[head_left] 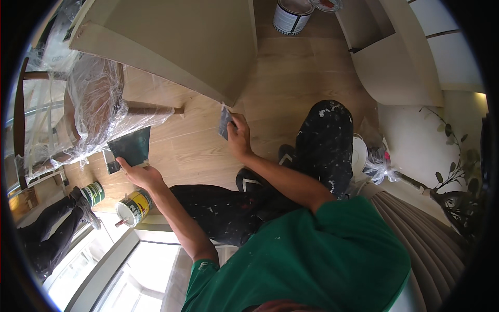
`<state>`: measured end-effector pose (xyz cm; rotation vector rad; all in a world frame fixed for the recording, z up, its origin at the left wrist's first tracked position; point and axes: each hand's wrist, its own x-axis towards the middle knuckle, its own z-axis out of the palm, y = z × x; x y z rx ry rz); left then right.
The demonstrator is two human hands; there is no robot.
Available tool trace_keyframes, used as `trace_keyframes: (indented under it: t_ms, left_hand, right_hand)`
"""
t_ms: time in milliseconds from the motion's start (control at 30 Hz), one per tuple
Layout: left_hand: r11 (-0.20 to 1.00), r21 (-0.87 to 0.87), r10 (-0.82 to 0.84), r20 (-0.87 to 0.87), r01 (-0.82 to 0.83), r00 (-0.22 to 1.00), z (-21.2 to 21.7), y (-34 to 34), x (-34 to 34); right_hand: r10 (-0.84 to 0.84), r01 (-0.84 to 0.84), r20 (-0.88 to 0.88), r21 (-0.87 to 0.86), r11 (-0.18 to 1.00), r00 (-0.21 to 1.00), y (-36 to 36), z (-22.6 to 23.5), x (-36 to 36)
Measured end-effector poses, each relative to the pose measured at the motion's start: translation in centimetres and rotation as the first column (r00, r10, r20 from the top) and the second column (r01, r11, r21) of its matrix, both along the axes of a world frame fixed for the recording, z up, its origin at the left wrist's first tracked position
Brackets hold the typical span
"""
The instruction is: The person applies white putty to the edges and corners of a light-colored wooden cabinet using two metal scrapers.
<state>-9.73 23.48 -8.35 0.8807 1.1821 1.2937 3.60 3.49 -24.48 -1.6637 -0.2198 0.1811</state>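
Observation:
My left hand is closed on a putty knife with a wide dark blade, held out over the floor at the left. Beside that blade shows a smaller light and dark flat piece; whether it is a second tool I cannot make out. In my right hand the fingers pinch a small grey flat piece, either a scraper blade or sandpaper. Its upper tip is at the lower corner of a large beige panel; whether they touch is unclear.
Plastic-wrapped furniture stands left. A yellow-labelled paint tub and a green-labelled can are near another person's legs. An open can sits ahead. A beige cabinet, plant and curtain are right.

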Motion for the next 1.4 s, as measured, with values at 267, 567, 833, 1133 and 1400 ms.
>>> trace_keyframes:
  t_ms: [267,567,833,1133,1400]
  left_hand:
    - [1.0,-0.016,-0.014,-0.001,0.014,1.0,0.0,0.1,0.6]
    - [1.0,-0.008,-0.019,-0.059,0.019,0.998,-1.0,0.5,0.4]
    - [1.0,-0.002,-0.004,-0.081,0.004,0.997,-0.9,0.3,0.9]
    - [0.999,-0.005,-0.041,-0.047,0.041,0.998,-1.4,1.2,0.7]
    - [1.0,-0.001,-0.019,0.085,0.019,0.996,0.3,0.5,1.7]
  right_hand:
    - [-0.103,-0.04,-0.698,-0.186,0.982,0.709,-0.8,-12.5,4.0]
    - [-0.128,-0.021,-0.714,-0.196,0.98,0.689,-0.3,-15.7,4.2]
    - [-0.175,0.059,-0.653,-0.196,0.979,0.737,1.3,-16.3,4.2]
    - [-0.059,-0.019,-0.571,-0.13,0.991,0.819,1.6,-15.2,4.3]
    - [-0.005,0.035,-0.445,0.06,0.998,0.896,1.8,-6.7,3.1]
